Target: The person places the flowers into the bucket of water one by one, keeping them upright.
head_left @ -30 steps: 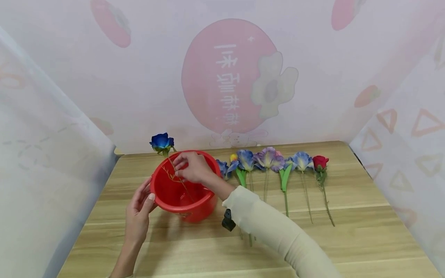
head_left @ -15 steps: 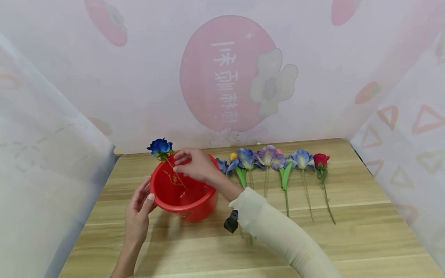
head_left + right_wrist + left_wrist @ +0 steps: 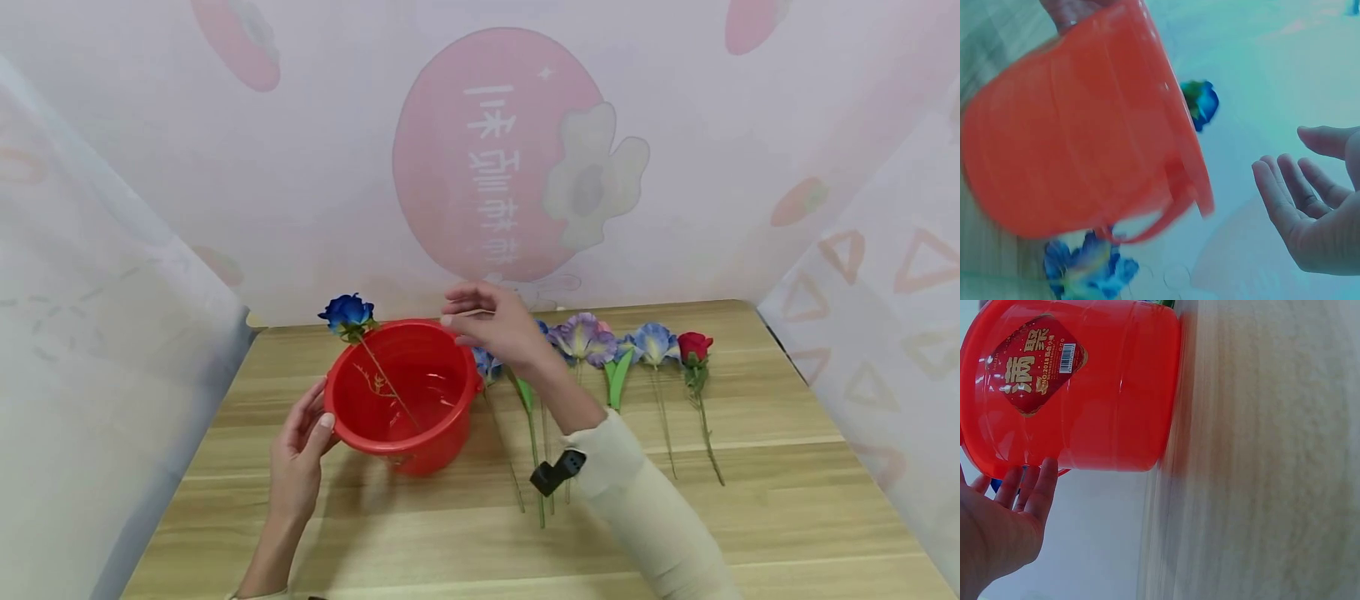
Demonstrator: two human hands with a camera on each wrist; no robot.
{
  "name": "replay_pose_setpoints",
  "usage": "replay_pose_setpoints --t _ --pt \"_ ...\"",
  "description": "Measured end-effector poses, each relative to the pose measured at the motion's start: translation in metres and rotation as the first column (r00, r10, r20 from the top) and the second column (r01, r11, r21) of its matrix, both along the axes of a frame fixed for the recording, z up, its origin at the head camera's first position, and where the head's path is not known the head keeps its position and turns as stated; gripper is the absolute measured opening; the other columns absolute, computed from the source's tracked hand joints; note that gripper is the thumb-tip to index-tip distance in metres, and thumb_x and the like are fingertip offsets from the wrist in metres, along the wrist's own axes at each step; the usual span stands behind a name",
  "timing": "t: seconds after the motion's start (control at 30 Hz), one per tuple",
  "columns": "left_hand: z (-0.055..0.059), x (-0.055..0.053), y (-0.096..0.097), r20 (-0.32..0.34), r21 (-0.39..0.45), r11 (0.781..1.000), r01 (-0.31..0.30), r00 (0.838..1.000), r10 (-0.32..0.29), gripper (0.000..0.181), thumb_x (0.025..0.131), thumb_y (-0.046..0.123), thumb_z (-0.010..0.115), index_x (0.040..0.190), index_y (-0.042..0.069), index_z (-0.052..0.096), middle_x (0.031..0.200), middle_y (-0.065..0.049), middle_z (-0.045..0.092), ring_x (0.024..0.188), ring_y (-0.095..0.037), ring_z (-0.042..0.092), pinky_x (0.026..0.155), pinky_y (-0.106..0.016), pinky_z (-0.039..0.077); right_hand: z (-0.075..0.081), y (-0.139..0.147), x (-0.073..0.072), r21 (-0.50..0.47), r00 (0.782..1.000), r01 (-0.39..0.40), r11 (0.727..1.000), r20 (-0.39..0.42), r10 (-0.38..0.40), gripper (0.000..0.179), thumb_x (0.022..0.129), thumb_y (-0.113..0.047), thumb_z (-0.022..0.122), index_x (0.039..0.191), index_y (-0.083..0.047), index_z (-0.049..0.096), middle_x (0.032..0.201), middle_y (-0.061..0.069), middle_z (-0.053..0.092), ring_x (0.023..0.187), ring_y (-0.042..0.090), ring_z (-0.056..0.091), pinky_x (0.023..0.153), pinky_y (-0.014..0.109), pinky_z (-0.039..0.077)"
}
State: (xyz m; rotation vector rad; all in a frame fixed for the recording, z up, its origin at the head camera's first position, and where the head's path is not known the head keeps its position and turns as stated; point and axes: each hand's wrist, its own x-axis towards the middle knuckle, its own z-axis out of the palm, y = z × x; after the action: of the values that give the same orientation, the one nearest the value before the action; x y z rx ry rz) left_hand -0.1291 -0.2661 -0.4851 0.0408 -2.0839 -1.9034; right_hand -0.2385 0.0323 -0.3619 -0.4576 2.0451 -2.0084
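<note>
A red plastic bucket point(image 3: 431, 454) stands on the table, and a blue rose point(image 3: 347, 315) leans in it, its bloom above the left rim and its stem slanting down inside. My left hand point(image 3: 298, 454) holds the bucket's left side, thumb at the rim. In the left wrist view the fingers of the left hand point(image 3: 1013, 519) lie along the bucket wall point(image 3: 1104, 394), below a diamond-shaped label. My right hand point(image 3: 498, 325) is in the air right of the rim, holding nothing. The right wrist view shows that right hand point(image 3: 1316, 206) with fingers parted, apart from the bucket point(image 3: 1085, 131).
Right of the bucket lies a row of artificial flowers, including a purple iris point(image 3: 581, 337), a blue iris point(image 3: 652, 343) and a red rose point(image 3: 693, 346). My right forearm passes over some stems. A printed wall point(image 3: 330, 167) rises behind the wooden table point(image 3: 420, 542).
My right hand has let go of the blue rose's stem and moved right, out of the bucket's opening. The rose now leans in the bucket. My left hand has stayed on the bucket.
</note>
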Motion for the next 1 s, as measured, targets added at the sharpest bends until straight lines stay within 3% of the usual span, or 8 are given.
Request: replay_pose_setpoints --t 0.23,0.53,0.7,1.0 --pt "-0.001 -0.001 -0.001 0.001 0.004 1.000 -0.006 1.000 0.006 0.049 0.111 0.013 0.056 0.160 0.012 0.051 0.144 0.006 0.066 0.122 -0.006 0.070 0.088 -0.020 0.064 -0.013 0.038 0.004 -0.005 0.997 0.071 0.997 0.004 -0.071 0.042 0.101 -0.013 0.075 0.142 -0.007 0.064 0.137 0.019 0.067 0.121 0.030 0.072 0.096 0.043 0.066" --pt "-0.001 -0.002 0.000 0.025 -0.001 1.000 -0.020 0.999 0.020 0.049 0.112 0.014 0.056 0.160 0.014 0.051 0.145 0.006 0.065 0.122 -0.006 0.070 0.088 -0.020 0.063 -0.031 0.079 0.010 -0.058 0.987 0.148 0.987 0.076 -0.144 0.046 0.103 -0.010 0.072 0.147 -0.003 0.059 0.142 0.023 0.062 0.118 0.028 0.073 0.096 0.037 0.066" --pt "0.000 -0.001 0.001 0.024 -0.001 1.000 -0.015 1.000 0.015 0.048 0.112 0.015 0.056 0.160 0.015 0.051 0.146 0.005 0.064 0.123 -0.006 0.070 0.089 -0.019 0.063 -0.038 0.108 0.015 -0.072 0.973 0.213 0.974 0.108 -0.205 0.049 0.103 -0.010 0.071 0.149 -0.002 0.055 0.137 0.016 0.064 0.113 0.017 0.073 0.100 0.038 0.064" --pt "0.001 0.000 0.000 0.043 -0.011 1.000 -0.019 0.999 0.020 0.049 0.112 0.017 0.057 0.160 0.015 0.050 0.147 0.005 0.064 0.123 -0.005 0.069 0.089 -0.017 0.062 -0.058 0.160 0.023 -0.076 0.943 0.311 0.947 0.149 -0.298 0.051 0.104 -0.014 0.072 0.148 0.001 0.052 0.124 -0.003 0.067 0.111 0.011 0.073 0.103 0.039 0.063"
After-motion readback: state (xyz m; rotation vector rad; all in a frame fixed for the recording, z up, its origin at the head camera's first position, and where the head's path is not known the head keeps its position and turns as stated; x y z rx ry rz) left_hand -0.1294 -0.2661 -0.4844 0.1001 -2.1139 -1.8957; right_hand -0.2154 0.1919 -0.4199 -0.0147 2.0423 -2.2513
